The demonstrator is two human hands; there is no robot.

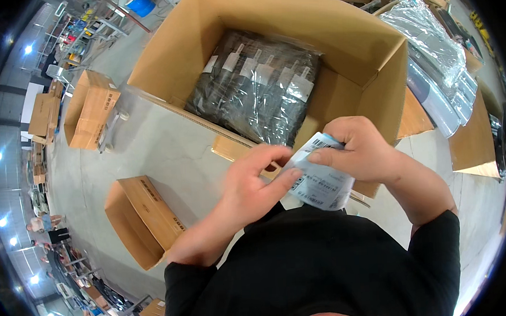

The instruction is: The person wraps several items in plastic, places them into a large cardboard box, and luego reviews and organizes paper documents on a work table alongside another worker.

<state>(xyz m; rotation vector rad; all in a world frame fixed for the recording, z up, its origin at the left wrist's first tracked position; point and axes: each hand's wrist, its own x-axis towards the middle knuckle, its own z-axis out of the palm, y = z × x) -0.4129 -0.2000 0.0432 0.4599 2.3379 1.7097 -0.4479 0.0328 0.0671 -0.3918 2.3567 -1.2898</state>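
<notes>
Both of my hands hold a sheaf of white printed labels [325,180] with barcodes, close in front of my body. My left hand [253,181] pinches its left edge between thumb and fingers. From the upper right, my right hand [358,149] grips it, thumb on top. Just beyond stands a large open cardboard box [314,12]. Inside lie several dark items in clear plastic bags [255,89], side by side, with white tags near their far ends. The lower part of the labels hangs over my black shirt.
Two smaller open cardboard boxes [93,112] [147,218] sit on the floor to the left. Silvery plastic wrap [430,40] lies over things at the right, beside more cartons [472,138]. A blue bucket-like container [140,3] is at the far left. Distant people [50,226] stand near workbenches.
</notes>
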